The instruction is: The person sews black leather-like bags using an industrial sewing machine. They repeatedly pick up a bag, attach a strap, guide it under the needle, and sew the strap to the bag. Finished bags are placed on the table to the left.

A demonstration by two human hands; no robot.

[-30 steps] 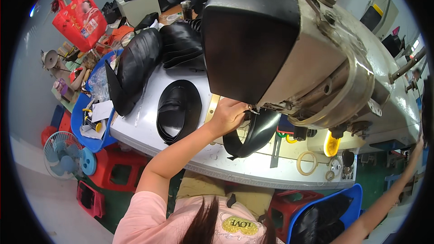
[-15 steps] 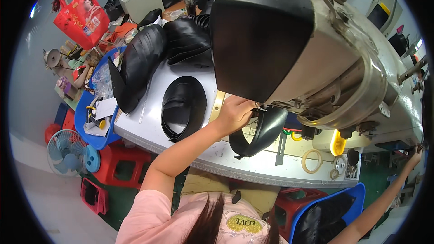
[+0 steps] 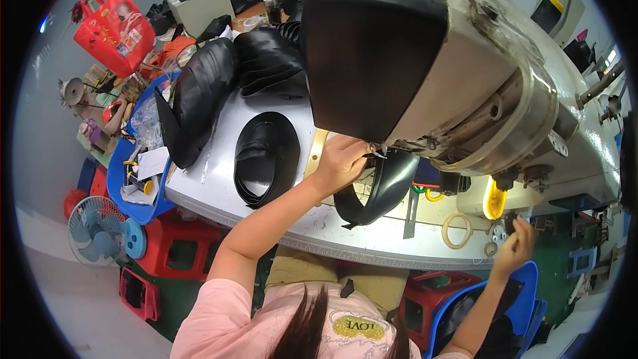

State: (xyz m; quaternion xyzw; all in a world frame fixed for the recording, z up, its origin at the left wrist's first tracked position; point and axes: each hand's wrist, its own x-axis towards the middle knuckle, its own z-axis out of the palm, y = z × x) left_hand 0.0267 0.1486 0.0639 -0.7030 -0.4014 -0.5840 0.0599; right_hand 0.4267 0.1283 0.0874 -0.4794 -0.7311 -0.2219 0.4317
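A sewing machine with a black-covered head fills the upper middle. Beneath its head, my left hand has its fingers closed close to the needle area. A small shiny metal tip shows by the fingertips, but what they pinch is too small to make out. A curved black leather piece hangs in a loop from under the head, just right of this hand. My right hand is in the air off the table's right end, fingers loosely bent and apart, with nothing visible in them. Another looped black leather piece lies left of my left forearm.
Stacked black leather pieces lie at the table's back left. A tape roll and a metal ruler rest near the front edge. A blue bin stands low right; a fan and red stool are left.
My right hand has come from the far right end of the machine in toward the table's right edge. My left hand stays under the machine head; the whole view has shifted slightly.
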